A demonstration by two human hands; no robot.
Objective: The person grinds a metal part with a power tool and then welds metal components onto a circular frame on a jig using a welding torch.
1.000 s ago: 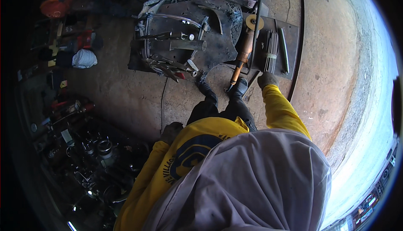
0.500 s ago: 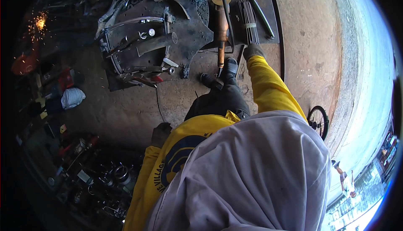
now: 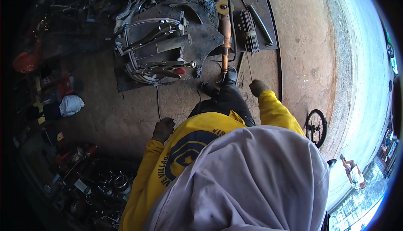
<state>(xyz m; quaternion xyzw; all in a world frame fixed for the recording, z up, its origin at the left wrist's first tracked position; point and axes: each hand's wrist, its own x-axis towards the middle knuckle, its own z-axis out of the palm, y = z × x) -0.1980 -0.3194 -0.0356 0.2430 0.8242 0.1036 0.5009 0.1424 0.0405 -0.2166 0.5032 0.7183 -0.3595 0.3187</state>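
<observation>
My gloved right hand (image 3: 259, 88) is closed on a thin welding rod (image 3: 250, 69), which points away from me toward a bundle of similar rods. That banded bundle of welding rods (image 3: 249, 28) lies on a dark metal sheet (image 3: 268, 42). My gloved left hand (image 3: 163, 129) is low at my left side, fingers curled; what it holds, if anything, is too dark to make out. A thin cable (image 3: 158, 103) runs down close to it. Left of the rods lies an orange angle grinder (image 3: 225, 38) with a yellowish disc.
A metal work plate (image 3: 205, 42) ahead carries curved metal frames and a short pipe (image 3: 174, 44). A bright tube (image 3: 261, 24) lies beside the rods. Sparks (image 3: 43, 23) fly at far left. A wheel (image 3: 316, 128) stands at right; a person (image 3: 354, 173) is farther off.
My right hand has drawn back from the bundle toward me with a single rod. My left hand shows more fully, slightly farther right. The sparks at left have dimmed.
</observation>
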